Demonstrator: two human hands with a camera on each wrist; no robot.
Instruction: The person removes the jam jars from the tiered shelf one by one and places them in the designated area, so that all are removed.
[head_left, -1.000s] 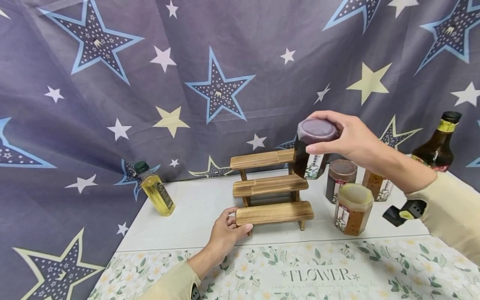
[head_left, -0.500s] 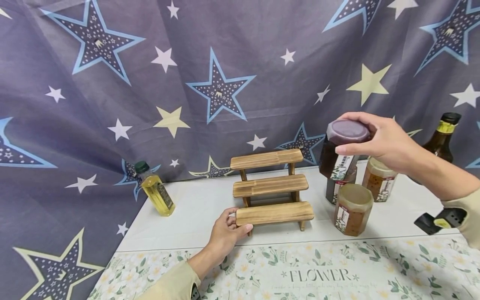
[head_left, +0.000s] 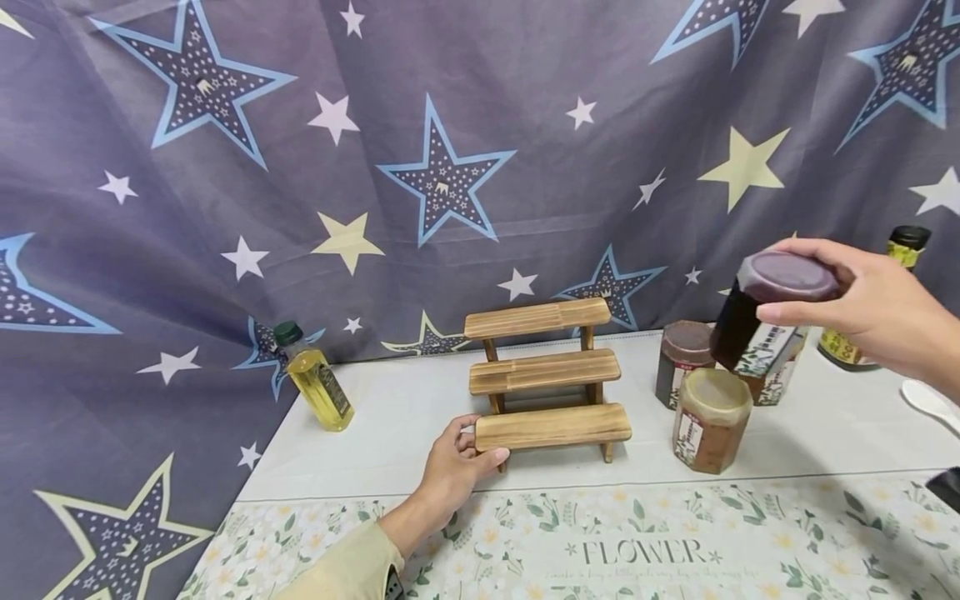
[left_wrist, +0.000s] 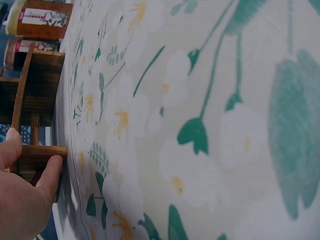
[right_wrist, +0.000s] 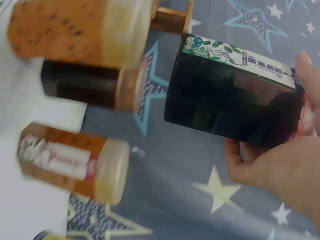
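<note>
My right hand [head_left: 881, 308] grips a dark jam jar [head_left: 738, 325] by its purple lid. The jar tilts in the air, overlapping the jars behind it in the head view. In the right wrist view, a white label with green leaves runs along this jar [right_wrist: 225, 100], and the fingers [right_wrist: 245, 160] wrap its lid end. My left hand [head_left: 448, 471] holds the left end of the lowest step on a three-step wooden display rack [head_left: 551, 425], thumb at the front. The left wrist view shows thumb and finger pinching that step's end [left_wrist: 42, 151].
Right of the rack stand a dark jar [head_left: 681, 362], an orange-brown jar [head_left: 705, 437] with a pale lid, and another amber jar [head_left: 780, 383]. Farther right are a black-capped bottle [head_left: 906, 248] and a white spoon [head_left: 930, 404]. An oil bottle [head_left: 320, 387] stands at left.
My right hand has carried the dark jam jar rightward, from beside the rack's top step to over the other jars. The left hand keeps its hold on the rack.
</note>
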